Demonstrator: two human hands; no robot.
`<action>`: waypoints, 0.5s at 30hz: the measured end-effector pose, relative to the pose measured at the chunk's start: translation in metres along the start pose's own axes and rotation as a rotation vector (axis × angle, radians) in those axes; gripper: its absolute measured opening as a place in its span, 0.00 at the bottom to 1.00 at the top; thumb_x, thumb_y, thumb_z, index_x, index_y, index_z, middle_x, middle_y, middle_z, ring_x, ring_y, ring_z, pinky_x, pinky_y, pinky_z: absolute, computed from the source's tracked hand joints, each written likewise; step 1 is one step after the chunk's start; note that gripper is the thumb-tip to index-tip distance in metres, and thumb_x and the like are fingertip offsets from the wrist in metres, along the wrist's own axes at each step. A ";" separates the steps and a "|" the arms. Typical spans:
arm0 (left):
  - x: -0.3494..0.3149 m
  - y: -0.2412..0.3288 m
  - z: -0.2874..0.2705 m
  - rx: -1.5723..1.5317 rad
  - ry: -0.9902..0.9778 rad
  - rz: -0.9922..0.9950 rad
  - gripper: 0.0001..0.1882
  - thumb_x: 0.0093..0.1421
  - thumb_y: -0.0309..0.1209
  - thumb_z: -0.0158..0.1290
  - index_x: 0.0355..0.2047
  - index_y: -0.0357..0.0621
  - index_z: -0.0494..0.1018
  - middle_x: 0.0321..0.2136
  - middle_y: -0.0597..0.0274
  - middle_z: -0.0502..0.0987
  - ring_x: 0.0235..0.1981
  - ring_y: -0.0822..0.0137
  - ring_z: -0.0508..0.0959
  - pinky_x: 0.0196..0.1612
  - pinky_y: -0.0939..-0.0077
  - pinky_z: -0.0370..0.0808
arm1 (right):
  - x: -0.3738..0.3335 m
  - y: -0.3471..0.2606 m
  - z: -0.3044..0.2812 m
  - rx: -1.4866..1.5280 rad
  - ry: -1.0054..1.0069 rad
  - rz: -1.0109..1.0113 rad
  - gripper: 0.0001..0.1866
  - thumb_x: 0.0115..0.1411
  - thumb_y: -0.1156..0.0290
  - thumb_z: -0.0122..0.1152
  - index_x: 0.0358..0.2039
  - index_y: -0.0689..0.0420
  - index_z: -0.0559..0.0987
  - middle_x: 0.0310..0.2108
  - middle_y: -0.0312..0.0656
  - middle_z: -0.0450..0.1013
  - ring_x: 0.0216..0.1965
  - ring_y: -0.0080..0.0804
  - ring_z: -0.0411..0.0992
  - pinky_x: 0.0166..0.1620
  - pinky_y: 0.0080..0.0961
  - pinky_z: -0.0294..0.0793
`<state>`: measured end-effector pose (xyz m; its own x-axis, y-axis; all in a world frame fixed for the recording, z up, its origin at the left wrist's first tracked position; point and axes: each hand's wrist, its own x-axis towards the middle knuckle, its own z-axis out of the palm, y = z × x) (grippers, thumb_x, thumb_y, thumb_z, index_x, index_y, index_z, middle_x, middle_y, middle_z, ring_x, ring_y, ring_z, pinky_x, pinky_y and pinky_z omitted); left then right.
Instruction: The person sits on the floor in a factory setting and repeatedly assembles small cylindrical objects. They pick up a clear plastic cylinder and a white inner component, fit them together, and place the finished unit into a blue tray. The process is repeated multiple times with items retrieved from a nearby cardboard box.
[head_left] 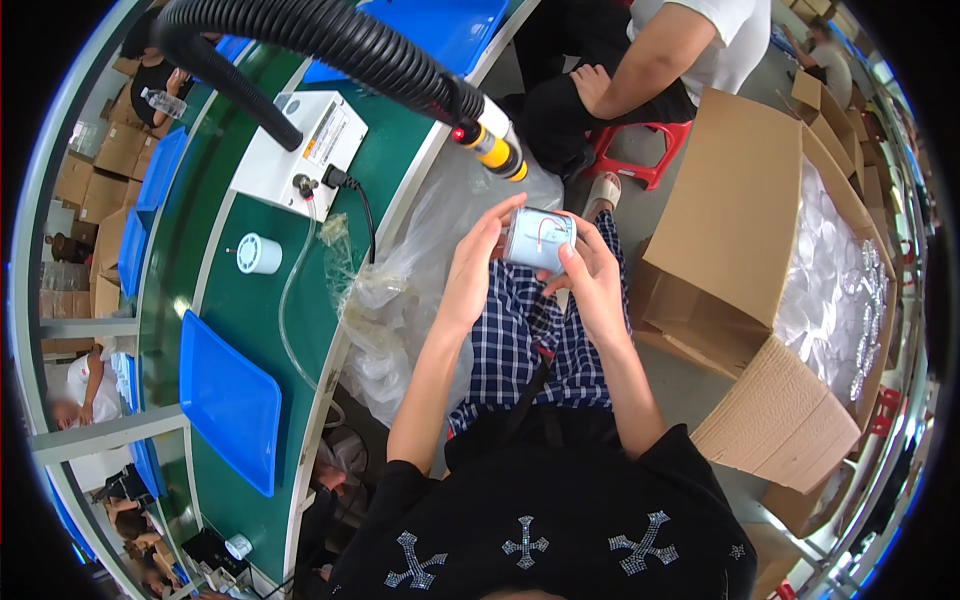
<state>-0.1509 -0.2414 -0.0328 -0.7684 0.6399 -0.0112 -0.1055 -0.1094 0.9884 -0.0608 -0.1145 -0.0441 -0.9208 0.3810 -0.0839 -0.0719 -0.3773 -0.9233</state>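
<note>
In front of my lap I hold a small pale-blue and white cylindrical part [538, 240], with a red wire showing on its face. My left hand [474, 262] is closed round its left side. On the right side, the fingers and thumb of my right hand [590, 282] grip it too. Just above my hands hangs a black corrugated hose [340, 45] ending in a yellow-and-black nozzle [497, 155], apart from the part. A similar white cylindrical part [259, 254] lies on the green bench to the left.
The green bench [235, 300] carries a white box-shaped machine [310, 150] with a cable and clear tube, plus a blue tray [230, 405]. Clear plastic sheeting [390, 340] hangs beside it. At right stands an open cardboard box [725, 210] of clear plastic pieces. A person sits ahead.
</note>
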 end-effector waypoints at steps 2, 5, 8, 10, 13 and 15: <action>0.019 -0.002 0.005 0.019 -0.018 0.004 0.24 0.68 0.42 0.32 0.56 0.39 0.64 0.49 0.59 0.70 0.48 0.72 0.69 0.51 0.76 0.64 | 0.014 0.006 -0.002 0.057 0.097 -0.022 0.25 0.61 0.65 0.54 0.54 0.65 0.63 0.42 0.49 0.71 0.30 0.25 0.72 0.27 0.16 0.74; 0.043 -0.003 0.006 -0.006 -0.053 0.057 0.23 0.68 0.41 0.35 0.56 0.39 0.63 0.46 0.62 0.72 0.45 0.74 0.70 0.47 0.80 0.65 | 0.028 0.006 -0.004 0.125 0.159 -0.034 0.24 0.62 0.63 0.52 0.53 0.64 0.63 0.41 0.48 0.71 0.30 0.25 0.72 0.26 0.17 0.75; 0.054 0.001 0.008 0.074 -0.030 -0.009 0.24 0.67 0.43 0.36 0.56 0.40 0.64 0.48 0.62 0.70 0.47 0.74 0.69 0.46 0.79 0.66 | 0.039 0.004 -0.005 0.161 0.177 -0.036 0.22 0.62 0.63 0.52 0.52 0.63 0.63 0.41 0.48 0.71 0.30 0.26 0.72 0.26 0.18 0.76; 0.058 -0.005 0.008 0.105 -0.015 0.012 0.24 0.67 0.44 0.36 0.56 0.41 0.64 0.49 0.61 0.70 0.46 0.73 0.69 0.46 0.77 0.66 | 0.043 0.004 -0.003 0.170 0.178 -0.026 0.22 0.62 0.63 0.52 0.52 0.62 0.63 0.42 0.48 0.70 0.31 0.26 0.72 0.26 0.18 0.76; 0.058 -0.009 0.006 0.130 0.014 0.031 0.23 0.67 0.42 0.34 0.56 0.42 0.65 0.50 0.60 0.69 0.46 0.72 0.70 0.46 0.77 0.68 | 0.046 0.007 -0.003 0.220 0.164 0.006 0.22 0.62 0.62 0.52 0.52 0.61 0.62 0.42 0.47 0.70 0.31 0.27 0.73 0.27 0.20 0.76; 0.057 -0.009 0.005 0.147 0.023 0.034 0.23 0.67 0.42 0.36 0.56 0.42 0.64 0.50 0.60 0.69 0.47 0.72 0.70 0.46 0.77 0.68 | 0.047 0.010 -0.002 0.246 0.150 0.032 0.22 0.62 0.61 0.52 0.52 0.60 0.62 0.41 0.47 0.70 0.30 0.28 0.73 0.27 0.20 0.75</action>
<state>-0.1905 -0.2005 -0.0417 -0.7845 0.6198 0.0209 0.0130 -0.0173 0.9998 -0.1038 -0.0984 -0.0576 -0.8586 0.4791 -0.1826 -0.1518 -0.5778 -0.8019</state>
